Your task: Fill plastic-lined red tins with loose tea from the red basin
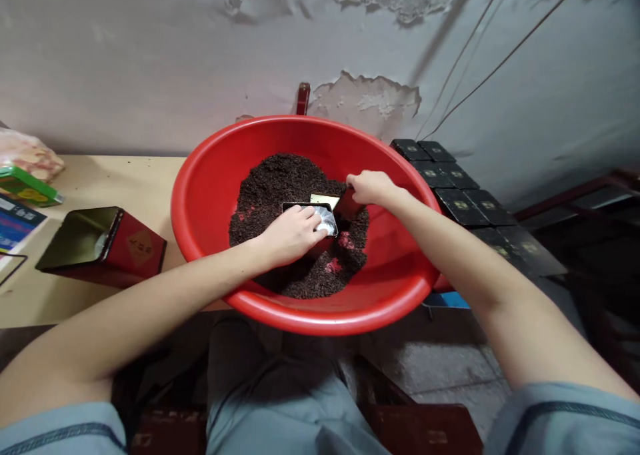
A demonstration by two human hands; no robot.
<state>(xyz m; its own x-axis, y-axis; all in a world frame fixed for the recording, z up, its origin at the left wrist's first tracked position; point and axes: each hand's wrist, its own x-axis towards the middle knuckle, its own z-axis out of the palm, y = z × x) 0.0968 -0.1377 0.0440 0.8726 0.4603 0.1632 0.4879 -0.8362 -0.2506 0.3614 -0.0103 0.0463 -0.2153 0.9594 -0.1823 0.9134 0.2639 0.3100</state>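
Note:
A wide red basin [200, 175] holds a heap of dark loose tea-like leaves [280, 175] with pink bits among them. Inside it, my left hand [293, 233] is closed over the rim of a rectangular tin, gripping the clear plastic bag [327, 220] that lines its mouth. My right hand [371, 188] pinches the top of a dark red tin-like container [349, 205], tilted down beside that bag. Between the two, a pale cream surface [325, 200] shows; I cannot tell whether it belongs to the container. The leaves and my left hand hide the lined tin's lower part.
An open red tin [143, 248] lies tilted on the pale table [125, 175] at left, near a green box [27, 187] and a blue packet [17, 221]. Several black-topped tins [460, 201] stand in rows at right. Behind the basin is a peeling wall [150, 61].

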